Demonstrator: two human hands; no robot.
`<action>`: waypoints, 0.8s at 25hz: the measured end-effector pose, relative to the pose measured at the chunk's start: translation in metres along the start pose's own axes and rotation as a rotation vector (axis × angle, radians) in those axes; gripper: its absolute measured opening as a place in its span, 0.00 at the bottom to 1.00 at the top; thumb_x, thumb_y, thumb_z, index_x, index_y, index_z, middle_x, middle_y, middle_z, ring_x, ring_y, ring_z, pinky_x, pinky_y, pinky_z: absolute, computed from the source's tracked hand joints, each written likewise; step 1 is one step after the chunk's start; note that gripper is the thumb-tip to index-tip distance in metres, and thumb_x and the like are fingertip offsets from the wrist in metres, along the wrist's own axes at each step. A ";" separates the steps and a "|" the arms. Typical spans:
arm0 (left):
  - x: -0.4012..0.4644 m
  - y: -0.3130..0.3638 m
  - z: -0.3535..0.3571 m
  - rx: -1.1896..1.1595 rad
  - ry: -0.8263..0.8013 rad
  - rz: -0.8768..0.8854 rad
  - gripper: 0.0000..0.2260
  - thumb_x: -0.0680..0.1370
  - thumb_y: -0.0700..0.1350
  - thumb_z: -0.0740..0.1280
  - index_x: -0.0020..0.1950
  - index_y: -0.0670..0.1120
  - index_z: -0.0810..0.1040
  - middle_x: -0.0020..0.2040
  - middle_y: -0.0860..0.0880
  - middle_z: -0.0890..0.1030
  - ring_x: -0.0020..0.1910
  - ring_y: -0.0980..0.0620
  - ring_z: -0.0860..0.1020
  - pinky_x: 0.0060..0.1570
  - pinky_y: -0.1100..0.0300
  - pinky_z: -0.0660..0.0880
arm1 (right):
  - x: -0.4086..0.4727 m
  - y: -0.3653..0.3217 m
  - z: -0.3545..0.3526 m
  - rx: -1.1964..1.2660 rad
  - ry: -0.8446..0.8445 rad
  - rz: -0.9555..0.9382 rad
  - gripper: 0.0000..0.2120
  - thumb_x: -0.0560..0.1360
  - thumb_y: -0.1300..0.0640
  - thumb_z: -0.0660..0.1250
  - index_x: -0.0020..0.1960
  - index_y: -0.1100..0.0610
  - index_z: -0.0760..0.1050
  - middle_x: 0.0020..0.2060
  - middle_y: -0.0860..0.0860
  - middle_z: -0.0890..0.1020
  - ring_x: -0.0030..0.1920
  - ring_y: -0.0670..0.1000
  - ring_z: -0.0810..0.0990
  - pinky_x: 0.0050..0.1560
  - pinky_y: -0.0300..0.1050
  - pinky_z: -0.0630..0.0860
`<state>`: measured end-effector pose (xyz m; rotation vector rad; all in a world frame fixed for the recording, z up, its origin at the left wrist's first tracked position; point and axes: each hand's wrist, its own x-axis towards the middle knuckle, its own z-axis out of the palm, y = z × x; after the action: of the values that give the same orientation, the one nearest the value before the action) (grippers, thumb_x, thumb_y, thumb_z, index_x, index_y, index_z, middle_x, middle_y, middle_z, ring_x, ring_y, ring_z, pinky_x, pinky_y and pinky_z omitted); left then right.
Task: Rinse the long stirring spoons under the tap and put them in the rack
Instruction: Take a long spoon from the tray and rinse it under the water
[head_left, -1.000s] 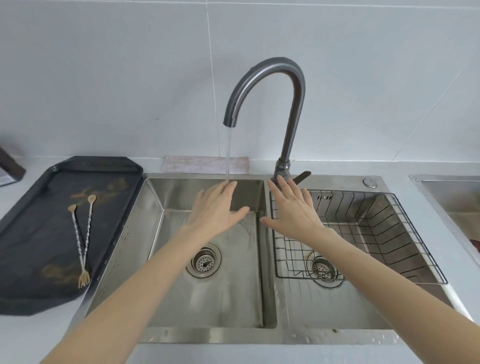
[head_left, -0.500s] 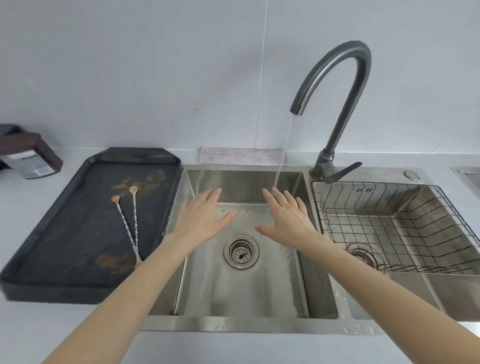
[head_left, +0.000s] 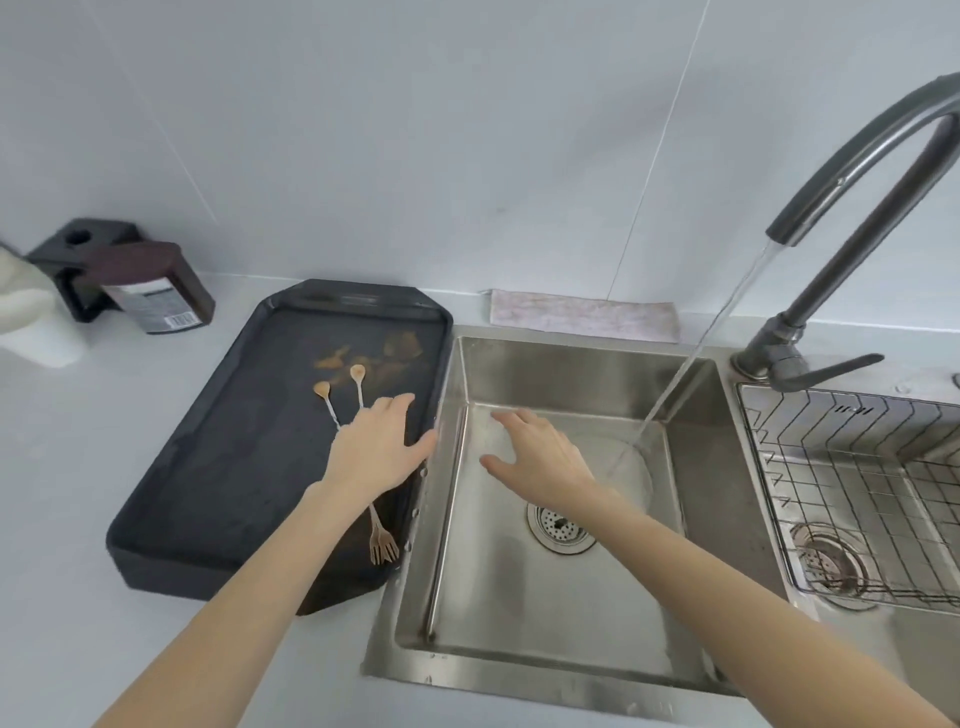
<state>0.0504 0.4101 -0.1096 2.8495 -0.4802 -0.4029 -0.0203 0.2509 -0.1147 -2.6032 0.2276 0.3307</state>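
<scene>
Left hand, fingers spread, over stirring spoons, frame centre-left; right hand likewise empty. Risk: thin twisted stems probably slip.

A: Views?
B: One only, head-worn, wide-angle. Looks forward and steeply down from above the counter's near edge, facing the tiled wall.
A: Range?
B: Close; both forearms enter from the bottom. Sink centre-right, black tray left.

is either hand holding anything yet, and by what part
Nothing is held. The left hand hovers open over the stirring spoons on the black tray; the right hand is open over the sink.
</scene>
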 end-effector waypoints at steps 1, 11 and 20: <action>0.003 -0.008 0.000 -0.009 -0.003 -0.026 0.25 0.78 0.55 0.58 0.73 0.47 0.61 0.72 0.46 0.69 0.66 0.45 0.73 0.61 0.48 0.74 | 0.005 -0.007 0.005 0.020 -0.010 -0.004 0.25 0.76 0.51 0.61 0.71 0.56 0.62 0.68 0.54 0.70 0.67 0.56 0.69 0.64 0.52 0.69; 0.008 -0.060 0.025 -0.092 -0.144 -0.320 0.16 0.77 0.53 0.62 0.58 0.43 0.71 0.53 0.43 0.80 0.43 0.50 0.75 0.43 0.59 0.72 | 0.031 -0.068 0.060 0.039 -0.185 -0.102 0.16 0.78 0.51 0.60 0.61 0.57 0.74 0.55 0.56 0.81 0.54 0.56 0.80 0.55 0.52 0.79; 0.010 -0.073 0.044 -0.175 -0.125 -0.414 0.15 0.77 0.51 0.64 0.56 0.40 0.74 0.52 0.41 0.81 0.48 0.43 0.79 0.47 0.54 0.76 | 0.031 -0.085 0.088 -0.135 -0.219 -0.085 0.16 0.76 0.46 0.61 0.54 0.58 0.75 0.49 0.57 0.82 0.52 0.59 0.79 0.48 0.49 0.75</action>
<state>0.0667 0.4661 -0.1717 2.7501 0.1291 -0.6607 0.0111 0.3650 -0.1582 -2.6716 0.0192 0.6151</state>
